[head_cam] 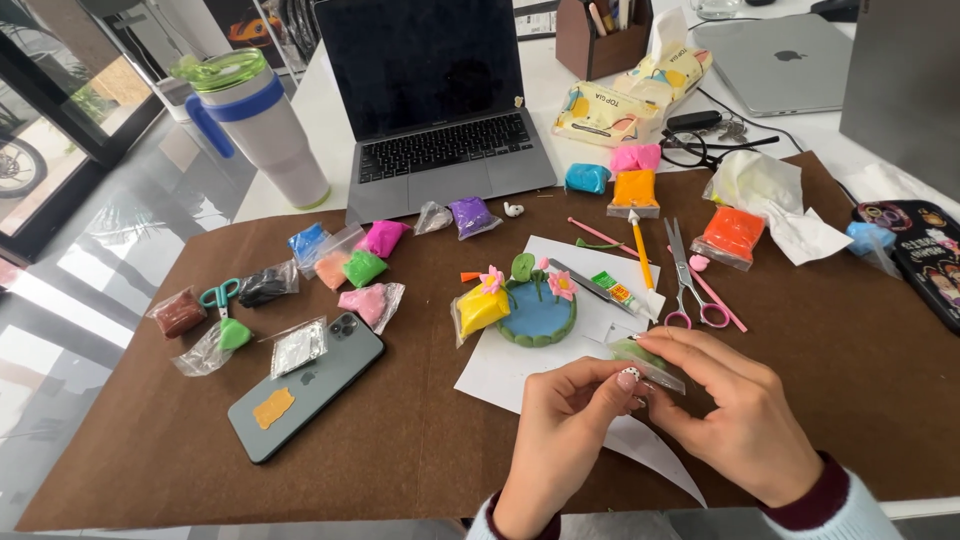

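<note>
- A small clear plastic bag of green clay, lying nearly flat and tilted slightly down to the right, pinched between both hands just above the white paper sheet, at about 4 o'clock from the round blue clay pond.

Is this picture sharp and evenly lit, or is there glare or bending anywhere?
Head view: soft daylight, faint shadows; the left hand and right hand are sharp; glare whitens the floor at left; the wide lens bows the table edge; the laptop screen is dark.
</note>
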